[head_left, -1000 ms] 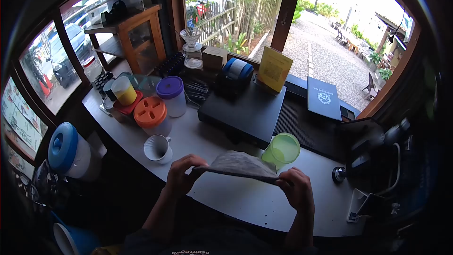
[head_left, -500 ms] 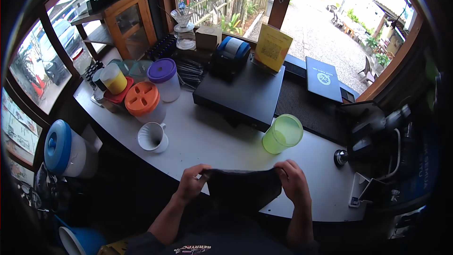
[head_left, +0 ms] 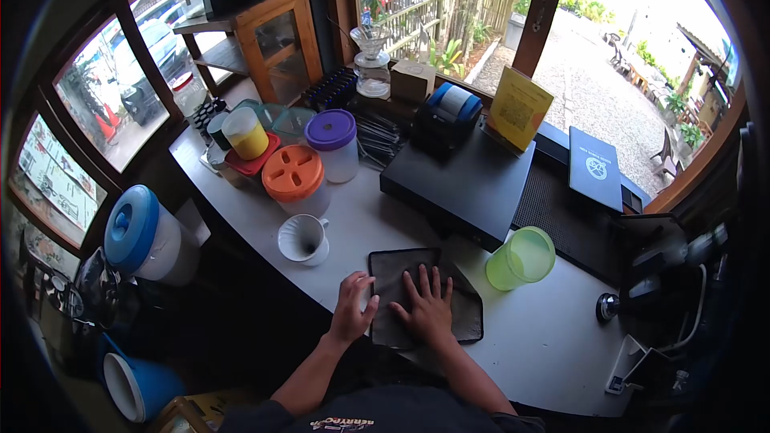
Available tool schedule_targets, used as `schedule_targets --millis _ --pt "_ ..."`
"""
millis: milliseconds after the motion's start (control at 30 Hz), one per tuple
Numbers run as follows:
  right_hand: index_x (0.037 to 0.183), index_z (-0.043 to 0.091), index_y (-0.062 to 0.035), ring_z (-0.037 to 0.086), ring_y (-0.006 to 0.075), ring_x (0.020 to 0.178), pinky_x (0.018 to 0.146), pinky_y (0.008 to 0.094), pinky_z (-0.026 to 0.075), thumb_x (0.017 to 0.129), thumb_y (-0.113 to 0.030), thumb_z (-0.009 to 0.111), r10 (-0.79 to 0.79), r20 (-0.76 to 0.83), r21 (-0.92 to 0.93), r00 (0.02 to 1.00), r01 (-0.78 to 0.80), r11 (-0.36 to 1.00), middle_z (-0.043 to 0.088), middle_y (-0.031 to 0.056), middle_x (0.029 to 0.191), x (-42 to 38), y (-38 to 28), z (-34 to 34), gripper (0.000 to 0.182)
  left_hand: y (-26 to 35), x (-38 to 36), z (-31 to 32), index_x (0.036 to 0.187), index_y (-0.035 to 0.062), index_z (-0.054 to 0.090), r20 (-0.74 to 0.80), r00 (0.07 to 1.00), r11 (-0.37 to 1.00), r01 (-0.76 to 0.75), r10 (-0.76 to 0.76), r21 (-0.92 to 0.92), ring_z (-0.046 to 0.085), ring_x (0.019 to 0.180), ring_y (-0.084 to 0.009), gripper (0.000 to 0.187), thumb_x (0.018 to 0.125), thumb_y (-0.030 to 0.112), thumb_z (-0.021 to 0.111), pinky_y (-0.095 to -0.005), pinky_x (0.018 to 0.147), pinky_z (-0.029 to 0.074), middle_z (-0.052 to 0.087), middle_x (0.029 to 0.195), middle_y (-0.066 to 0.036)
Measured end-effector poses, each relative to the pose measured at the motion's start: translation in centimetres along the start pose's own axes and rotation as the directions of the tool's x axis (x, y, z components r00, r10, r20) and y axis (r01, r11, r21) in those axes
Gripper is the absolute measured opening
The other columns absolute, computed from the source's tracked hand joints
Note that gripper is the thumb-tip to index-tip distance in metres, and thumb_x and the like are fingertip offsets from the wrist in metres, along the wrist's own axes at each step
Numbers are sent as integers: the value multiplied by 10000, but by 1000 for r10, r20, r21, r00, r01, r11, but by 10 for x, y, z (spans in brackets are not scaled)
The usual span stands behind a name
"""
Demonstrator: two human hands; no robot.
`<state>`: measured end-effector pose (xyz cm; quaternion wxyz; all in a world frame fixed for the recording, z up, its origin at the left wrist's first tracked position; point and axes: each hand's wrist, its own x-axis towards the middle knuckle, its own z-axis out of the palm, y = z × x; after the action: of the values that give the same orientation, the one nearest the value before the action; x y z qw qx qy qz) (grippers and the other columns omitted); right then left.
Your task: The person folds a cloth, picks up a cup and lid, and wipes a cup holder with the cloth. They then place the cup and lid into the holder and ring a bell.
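A dark grey cloth [head_left: 464, 317] with black edging lies spread on the white counter, its right side slanting and a little rumpled. My right hand [head_left: 427, 305] presses flat on the middle of it, fingers spread. At the cloth's left edge is my left hand [head_left: 351, 306], its fingers loosely bent and the thumb apart, gripping nothing. Just beyond the cloth to the left stands a white ribbed coffee dripper [head_left: 303, 240]. To the right is a translucent green container [head_left: 520, 260].
Orange-lidded [head_left: 295, 175] and purple-lidded [head_left: 333, 140] tubs stand at the back left. Behind the cloth is a black cash drawer [head_left: 457, 180] carrying a receipt printer [head_left: 447, 116] and a yellow sign [head_left: 520, 108]. A metal tamper [head_left: 607, 307] sits near the counter's right end.
The cloth, held up by its two corners between both hands, now lies on the counter. My right hand has moved left onto it and flattened; my left hand has let go. The view has shifted left.
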<state>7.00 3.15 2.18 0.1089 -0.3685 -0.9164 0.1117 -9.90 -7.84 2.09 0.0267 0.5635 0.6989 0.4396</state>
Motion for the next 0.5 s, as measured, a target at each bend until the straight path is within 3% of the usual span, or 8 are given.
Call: schedule_targets --millis 33,100,167,233,267,300,367,500 --pt "1511 434 -234 197 372 1511 1192 626 63 932 -598 524 -6 -10 7 1000 6 1000 301 136 1614 13 4 0 689 -1 3 -6 1196 16 545 -128 991 996 31 -41 -80 510 1192 -374 332 890 113 629 -463 1037 422 525 1238 -188" --pt "1506 442 -235 198 359 1515 1199 611 54 946 -580 509 -67 -2 5 998 67 998 295 133 1618 27 14 15 661 -14 1 -19 1167 17 530 -240 971 1000 6 -6 -1 543 1097 -362 291 890 75 598 -450 976 450 541 1177 -181" --pt "1495 460 -231 210 353 1512 1203 600 69 952 -564 505 -118 -4 9 993 118 993 304 129 1614 32 25 23 639 -25 -4 -19 1213 30 518 -115 993 1000 -7 5 -16 548 1138 -365 347 887 88 622 -452 1007 438 543 1227 -170" --pt "1477 483 -224 227 347 1507 1204 591 91 953 -530 523 -195 -90 0 977 196 981 318 128 1607 15 27 12 608 -11 1 -14 1318 31 486 139 983 988 -133 120 83 486 1281 -370 460 941 253 630 -464 1078 393 511 1325 -199" --pt "1468 495 -220 236 344 1504 1205 586 102 954 -513 532 -236 -140 -11 962 237 971 325 127 1603 7 25 6 593 -10 -5 -4 1454 56 404 291 949 981 -160 122 111 371 1417 -362 639 957 397 618 -465 1152 327 403 1494 -193" --pt "1464 498 -222 252 340 1499 1207 581 107 946 -500 554 -225 -94 14 970 227 974 339 130 1594 -1 25 1 591 -7 -12 4 1517 80 347 432 889 966 -224 150 127 308 1460 -356 756 963 562 528 -479 1187 266 316 1570 -191" --pt "1456 505 -225 283 332 1487 1209 572 119 930 -476 599 -202 24 70 979 200 977 365 135 1576 -32 24 -1 590 3 -30 13 1533 115 342 594 797 820 -410 109 399 261 1486 -336 805 949 656 457 -518 1206 202 263 1603 -183" --pt "1431 530 -206 343 309 1458 1204 561 169 912 -471 635 -358 59 102 932 352 931 422 130 1531 -51 42 -9 592 20 -36 1 1512 145 395 625 774 846 -397 100 356 294 1447 -332 814 919 698 459 -528 1173 225 303 1570 -175"
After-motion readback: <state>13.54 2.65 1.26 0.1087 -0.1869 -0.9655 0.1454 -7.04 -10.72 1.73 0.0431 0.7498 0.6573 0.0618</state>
